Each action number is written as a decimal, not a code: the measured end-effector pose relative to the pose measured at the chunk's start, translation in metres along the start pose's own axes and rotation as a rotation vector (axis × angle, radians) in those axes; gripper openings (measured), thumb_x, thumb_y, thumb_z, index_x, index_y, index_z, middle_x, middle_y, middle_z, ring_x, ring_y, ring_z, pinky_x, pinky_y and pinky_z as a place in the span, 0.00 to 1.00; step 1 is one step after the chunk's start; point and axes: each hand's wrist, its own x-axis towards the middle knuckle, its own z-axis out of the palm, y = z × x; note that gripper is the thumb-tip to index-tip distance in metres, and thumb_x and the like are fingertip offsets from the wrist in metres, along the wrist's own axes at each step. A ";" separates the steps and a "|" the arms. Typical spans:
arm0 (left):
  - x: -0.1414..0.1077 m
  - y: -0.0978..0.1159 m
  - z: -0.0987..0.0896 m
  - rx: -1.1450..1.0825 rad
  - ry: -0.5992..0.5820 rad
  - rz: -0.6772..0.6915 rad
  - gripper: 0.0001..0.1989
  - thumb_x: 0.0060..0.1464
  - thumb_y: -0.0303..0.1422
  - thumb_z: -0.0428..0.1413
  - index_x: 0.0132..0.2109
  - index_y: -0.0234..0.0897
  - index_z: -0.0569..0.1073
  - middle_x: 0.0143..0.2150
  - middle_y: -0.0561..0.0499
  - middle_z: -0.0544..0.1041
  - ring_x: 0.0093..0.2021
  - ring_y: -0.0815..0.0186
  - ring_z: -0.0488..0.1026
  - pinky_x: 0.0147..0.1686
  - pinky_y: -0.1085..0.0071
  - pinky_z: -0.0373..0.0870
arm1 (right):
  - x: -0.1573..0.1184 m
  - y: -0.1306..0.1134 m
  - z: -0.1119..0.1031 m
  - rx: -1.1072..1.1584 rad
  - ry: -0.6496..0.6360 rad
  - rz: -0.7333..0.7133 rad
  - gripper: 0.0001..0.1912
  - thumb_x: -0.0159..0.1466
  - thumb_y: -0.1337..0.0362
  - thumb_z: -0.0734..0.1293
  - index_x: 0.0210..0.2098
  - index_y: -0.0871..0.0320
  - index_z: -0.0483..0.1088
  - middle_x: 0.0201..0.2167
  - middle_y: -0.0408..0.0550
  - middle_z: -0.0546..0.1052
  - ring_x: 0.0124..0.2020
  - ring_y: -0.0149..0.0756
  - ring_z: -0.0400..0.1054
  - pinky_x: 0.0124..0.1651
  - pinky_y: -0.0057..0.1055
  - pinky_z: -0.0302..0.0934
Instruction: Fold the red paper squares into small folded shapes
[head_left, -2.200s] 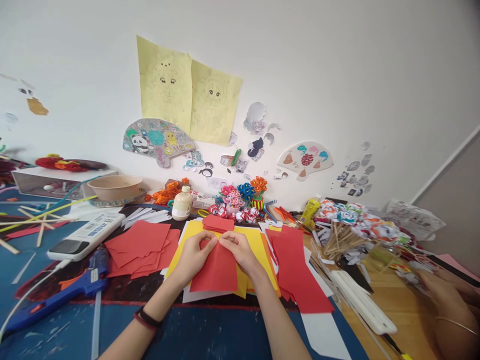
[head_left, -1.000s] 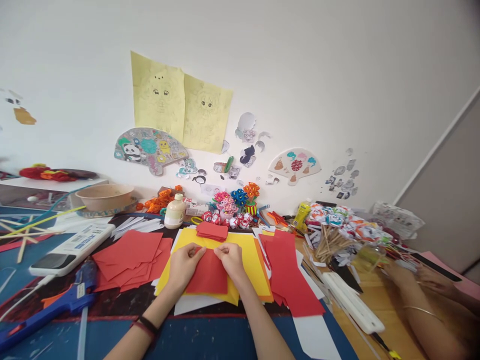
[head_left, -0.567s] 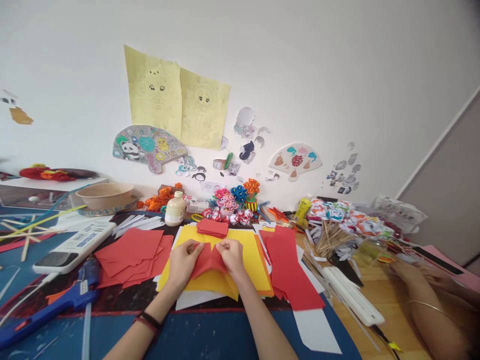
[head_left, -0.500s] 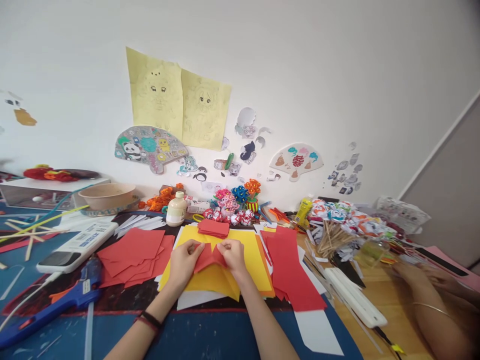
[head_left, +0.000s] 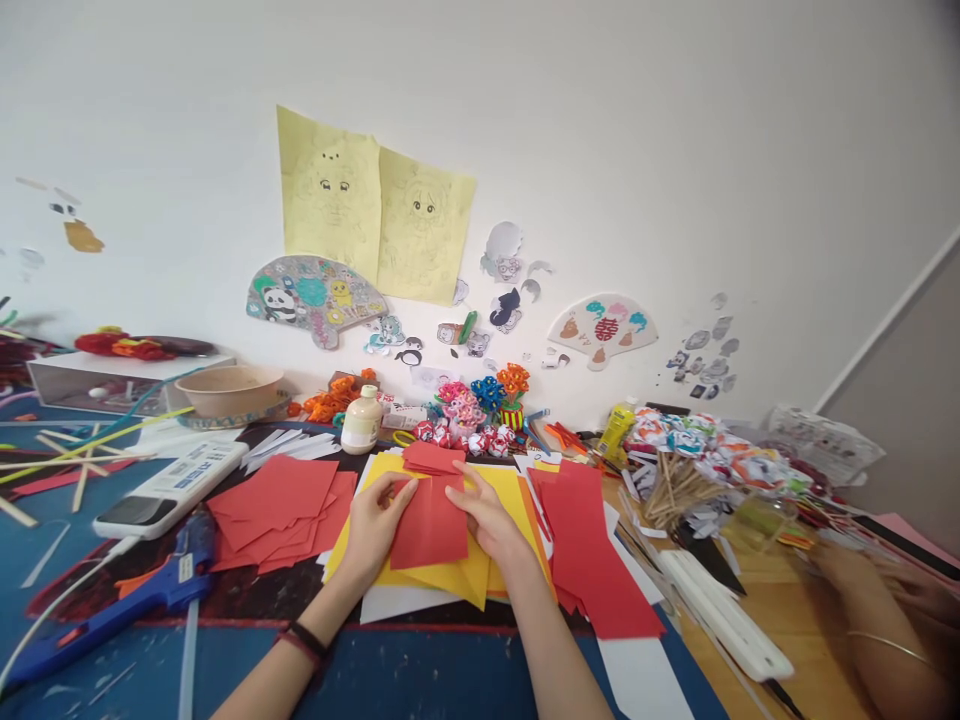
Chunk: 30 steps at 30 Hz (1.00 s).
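A creased red paper square [head_left: 429, 530] lies opened out between my hands, above a yellow sheet [head_left: 514, 492]. My left hand [head_left: 379, 520] pinches its left upper edge between thumb and fingers. On the opposite edge, the thumb of my right hand [head_left: 486, 512] presses on the paper, its index finger stretched forward. The fingers under the paper are hidden. Just behind it sits a small stack of red paper pieces [head_left: 433, 459].
Red squares [head_left: 274, 510] are piled at left, beside a blue glue gun [head_left: 180, 575] and a white power strip [head_left: 169, 490]. Long red sheets [head_left: 592, 560] lie at right. A glue bottle [head_left: 362, 420] stands behind. Another person's arm [head_left: 877, 620] rests at far right.
The red paper, folded up at its middle before, is now spread flatter and faces me. My right hand has opened its fingers somewhat. The whole view has shifted slightly.
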 end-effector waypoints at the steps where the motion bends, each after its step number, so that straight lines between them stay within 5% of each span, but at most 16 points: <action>1: 0.000 0.001 0.000 0.008 0.007 0.006 0.17 0.53 0.45 0.53 0.39 0.35 0.75 0.37 0.47 0.78 0.36 0.63 0.72 0.36 0.71 0.67 | 0.000 -0.001 0.001 -0.015 -0.009 0.018 0.39 0.48 0.56 0.76 0.57 0.54 0.62 0.40 0.50 0.78 0.40 0.44 0.74 0.44 0.38 0.66; 7: 0.001 0.000 0.000 0.051 0.020 -0.008 0.18 0.52 0.46 0.53 0.38 0.36 0.75 0.37 0.48 0.78 0.35 0.62 0.72 0.36 0.70 0.67 | 0.005 0.008 0.006 -0.139 -0.032 0.001 0.25 0.45 0.52 0.76 0.36 0.64 0.76 0.36 0.56 0.80 0.40 0.50 0.74 0.43 0.40 0.66; 14: 0.002 -0.006 -0.002 0.031 0.032 -0.146 0.21 0.45 0.49 0.57 0.30 0.32 0.77 0.24 0.48 0.77 0.27 0.63 0.71 0.24 0.73 0.63 | 0.013 0.022 0.001 -0.125 0.088 -0.114 0.23 0.48 0.52 0.75 0.35 0.64 0.77 0.37 0.57 0.80 0.38 0.49 0.74 0.43 0.41 0.65; 24: 0.001 -0.002 0.000 0.009 0.125 -0.142 0.23 0.43 0.51 0.57 0.30 0.33 0.77 0.23 0.49 0.76 0.26 0.64 0.70 0.23 0.75 0.61 | 0.014 0.023 0.006 -0.096 0.091 -0.176 0.22 0.50 0.55 0.74 0.39 0.64 0.77 0.38 0.56 0.80 0.39 0.49 0.74 0.44 0.41 0.66; 30: 0.003 -0.002 -0.001 -0.011 -0.034 -0.126 0.22 0.47 0.50 0.56 0.33 0.32 0.76 0.26 0.50 0.77 0.27 0.66 0.70 0.26 0.75 0.62 | 0.014 0.016 0.011 -0.084 0.184 -0.246 0.21 0.50 0.55 0.74 0.39 0.63 0.76 0.39 0.56 0.79 0.39 0.48 0.73 0.43 0.39 0.66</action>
